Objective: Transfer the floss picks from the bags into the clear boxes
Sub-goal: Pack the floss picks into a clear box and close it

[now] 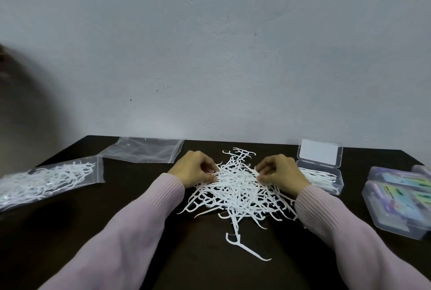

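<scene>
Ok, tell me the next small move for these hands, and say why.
Probably lift a small bunch with the right hand and carry it right into the open clear box. Both hands, left hand included, have curled fingers already in the loose pile of floss picks, and that box, lid up, sits just beside the right hand, only partly filled.

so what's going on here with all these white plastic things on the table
A person is sorting floss picks. Both the left hand and the right hand are picking at a loose pile of picks on the dark table. One bag lies emptied, another bag is still full. An open clear box beside the right hand already holds some picks.
</scene>
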### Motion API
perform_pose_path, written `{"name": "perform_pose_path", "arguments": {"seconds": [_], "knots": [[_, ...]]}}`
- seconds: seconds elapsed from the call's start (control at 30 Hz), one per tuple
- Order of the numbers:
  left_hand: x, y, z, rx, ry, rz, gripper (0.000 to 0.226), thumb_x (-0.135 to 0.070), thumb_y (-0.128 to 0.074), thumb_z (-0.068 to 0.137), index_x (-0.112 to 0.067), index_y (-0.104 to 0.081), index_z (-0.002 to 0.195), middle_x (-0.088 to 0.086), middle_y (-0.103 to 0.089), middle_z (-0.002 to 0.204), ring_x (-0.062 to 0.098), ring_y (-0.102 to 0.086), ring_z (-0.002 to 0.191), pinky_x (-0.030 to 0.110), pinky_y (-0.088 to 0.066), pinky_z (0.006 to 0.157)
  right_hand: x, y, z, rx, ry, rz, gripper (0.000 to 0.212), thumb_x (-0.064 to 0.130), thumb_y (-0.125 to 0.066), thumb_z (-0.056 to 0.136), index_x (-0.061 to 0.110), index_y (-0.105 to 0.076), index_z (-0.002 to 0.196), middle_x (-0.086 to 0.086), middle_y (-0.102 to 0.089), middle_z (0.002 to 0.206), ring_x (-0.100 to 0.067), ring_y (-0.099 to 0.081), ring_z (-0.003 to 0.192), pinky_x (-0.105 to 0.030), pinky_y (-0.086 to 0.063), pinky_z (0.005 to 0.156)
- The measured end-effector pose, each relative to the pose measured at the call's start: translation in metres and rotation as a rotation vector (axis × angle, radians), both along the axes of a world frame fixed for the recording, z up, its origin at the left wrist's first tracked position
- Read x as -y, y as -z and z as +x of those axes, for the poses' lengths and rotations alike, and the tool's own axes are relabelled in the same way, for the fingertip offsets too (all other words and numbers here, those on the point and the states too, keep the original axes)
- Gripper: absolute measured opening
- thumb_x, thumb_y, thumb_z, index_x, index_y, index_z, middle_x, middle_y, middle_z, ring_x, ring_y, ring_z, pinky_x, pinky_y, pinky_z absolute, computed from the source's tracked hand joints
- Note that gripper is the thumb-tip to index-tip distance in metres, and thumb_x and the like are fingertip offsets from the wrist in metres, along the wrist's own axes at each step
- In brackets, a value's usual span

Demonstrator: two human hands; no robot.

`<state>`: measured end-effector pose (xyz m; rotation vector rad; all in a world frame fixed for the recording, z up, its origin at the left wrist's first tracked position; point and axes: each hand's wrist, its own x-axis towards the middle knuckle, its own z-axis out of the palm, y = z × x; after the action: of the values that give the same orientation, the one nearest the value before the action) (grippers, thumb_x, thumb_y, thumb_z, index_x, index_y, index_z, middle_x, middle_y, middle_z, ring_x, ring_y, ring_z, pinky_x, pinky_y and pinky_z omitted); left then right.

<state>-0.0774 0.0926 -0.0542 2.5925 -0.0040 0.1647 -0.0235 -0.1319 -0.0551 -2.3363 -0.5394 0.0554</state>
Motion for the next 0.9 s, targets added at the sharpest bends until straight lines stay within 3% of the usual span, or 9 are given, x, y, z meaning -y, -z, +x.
{"name": "perform_pose_path", "arguments": {"seconds": [0.33,0.47,0.7,0.8,0.9], "knots": [[-0.001,-0.014,-0.003,0.074,-0.009,-0.092,0.027,-0.017,-0.079,0.071,-0.014,-0.073,0.097,-0.005,-0.071,0.082,0.003,-0.065,0.075,0.017,-0.053,0.074,0.007,-0.011,0.002,-0.013,-0.021,0.094,0.016,0.009,-0.074,0.077,0.012,-0.069,0.092,0.004,-0.065,0.075,-0.001,-0.060,0.068,-0.005,-0.044,0.054],[-0.003,-0.022,-0.005,0.135,-0.037,-0.145,0.025,-0.015,-0.079,0.070,-0.013,-0.073,0.095,-0.003,-0.069,0.080,-0.003,-0.060,0.066,0.005,-0.046,0.061,0.007,-0.015,0.002,-0.003,-0.028,0.195,0.016,0.008,-0.074,0.077,0.011,-0.069,0.092,0.002,-0.067,0.075,-0.002,-0.062,0.066,-0.005,-0.045,0.054],[0.008,-0.031,-0.007,0.219,-0.045,-0.399,0.020,-0.011,-0.080,0.069,-0.011,-0.072,0.087,-0.002,-0.069,0.071,-0.005,-0.059,0.050,0.010,-0.044,0.047,0.011,-0.023,0.002,-0.032,-0.011,0.408,0.015,0.005,-0.073,0.076,0.012,-0.067,0.088,0.001,-0.068,0.072,-0.007,-0.064,0.064,-0.009,-0.049,0.057],[0.017,-0.034,-0.004,0.240,-0.038,-0.472,0.018,-0.016,-0.081,0.066,-0.020,-0.071,0.080,-0.001,-0.072,0.072,0.006,-0.065,0.058,0.018,-0.049,0.052,0.018,-0.025,0.004,-0.059,-0.018,0.494,0.016,0.003,-0.072,0.077,0.008,-0.067,0.092,-0.003,-0.070,0.077,-0.012,-0.066,0.069,-0.011,-0.051,0.061],[0.031,-0.038,0.000,0.254,-0.007,-0.573,0.019,-0.009,-0.080,0.068,-0.012,-0.072,0.084,0.003,-0.072,0.073,0.010,-0.067,0.061,0.015,-0.049,0.052,0.030,-0.029,0.005,-0.074,-0.004,0.560,0.017,0.001,-0.070,0.078,0.006,-0.066,0.093,-0.009,-0.069,0.082,-0.016,-0.066,0.075,-0.014,-0.053,0.067]]}}
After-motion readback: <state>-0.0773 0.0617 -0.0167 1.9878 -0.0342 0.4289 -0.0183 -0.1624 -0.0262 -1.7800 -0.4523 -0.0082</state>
